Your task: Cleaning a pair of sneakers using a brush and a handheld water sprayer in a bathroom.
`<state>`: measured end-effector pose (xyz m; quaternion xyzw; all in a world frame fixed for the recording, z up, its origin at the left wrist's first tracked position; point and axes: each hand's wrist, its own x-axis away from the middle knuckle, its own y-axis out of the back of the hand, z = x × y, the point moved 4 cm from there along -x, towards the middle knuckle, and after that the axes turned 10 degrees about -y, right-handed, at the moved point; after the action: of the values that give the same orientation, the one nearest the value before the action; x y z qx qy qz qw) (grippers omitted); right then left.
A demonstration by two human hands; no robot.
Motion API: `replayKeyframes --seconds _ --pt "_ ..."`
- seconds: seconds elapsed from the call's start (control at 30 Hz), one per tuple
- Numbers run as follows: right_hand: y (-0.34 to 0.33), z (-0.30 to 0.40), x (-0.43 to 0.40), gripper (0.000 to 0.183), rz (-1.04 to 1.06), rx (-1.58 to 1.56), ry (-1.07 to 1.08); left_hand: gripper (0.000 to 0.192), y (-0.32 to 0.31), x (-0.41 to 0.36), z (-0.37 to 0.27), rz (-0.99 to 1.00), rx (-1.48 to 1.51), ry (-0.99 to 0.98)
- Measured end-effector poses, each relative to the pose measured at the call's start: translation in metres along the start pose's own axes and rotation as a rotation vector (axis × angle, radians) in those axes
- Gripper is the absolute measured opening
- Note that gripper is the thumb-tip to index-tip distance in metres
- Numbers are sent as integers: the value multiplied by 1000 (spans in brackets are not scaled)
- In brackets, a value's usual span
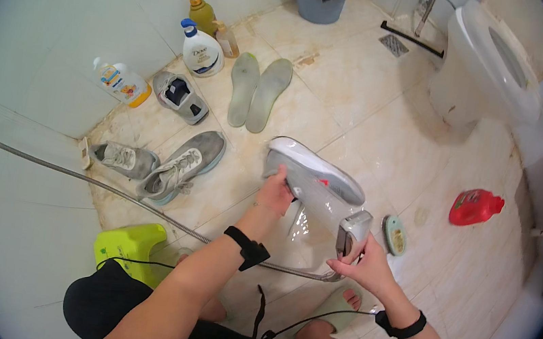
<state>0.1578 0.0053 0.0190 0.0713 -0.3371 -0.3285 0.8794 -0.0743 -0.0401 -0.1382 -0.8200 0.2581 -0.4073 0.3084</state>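
My left hand grips a grey sneaker with a white sole, tilted on its side above the wet floor. In my right hand is a chrome shower head, held just to the right of the sneaker. Water sprays from it across the sneaker's upper. A metal shower hose runs left from its handle, passing beneath my left forearm. On the tiles right of the shower head lies a green scrub brush. Two pale insoles rest side by side beyond the sneaker.
Left stand a laced grey sneaker, a smaller grey shoe and another grey shoe. Pump bottles line the wall. A red bottle lies right. Further out are a toilet, squeegee, bin and lime-green plastic stool.
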Motion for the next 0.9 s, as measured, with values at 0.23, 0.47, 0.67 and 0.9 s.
replayKeyframes --seconds 0.23,0.47,0.67,0.9 --pt "40 -2 9 41 -187 -202 3 26 -116 36 -4 452 -468 -313" --pt "53 16 26 40 -248 -138 22 23 -135 48 17 537 -615 -340" --pt "61 29 32 42 -286 -53 38 20 -139 59 24 563 -690 -427" --pt "62 8 31 45 -297 -43 1 27 -149 67 4 743 -1115 -808"
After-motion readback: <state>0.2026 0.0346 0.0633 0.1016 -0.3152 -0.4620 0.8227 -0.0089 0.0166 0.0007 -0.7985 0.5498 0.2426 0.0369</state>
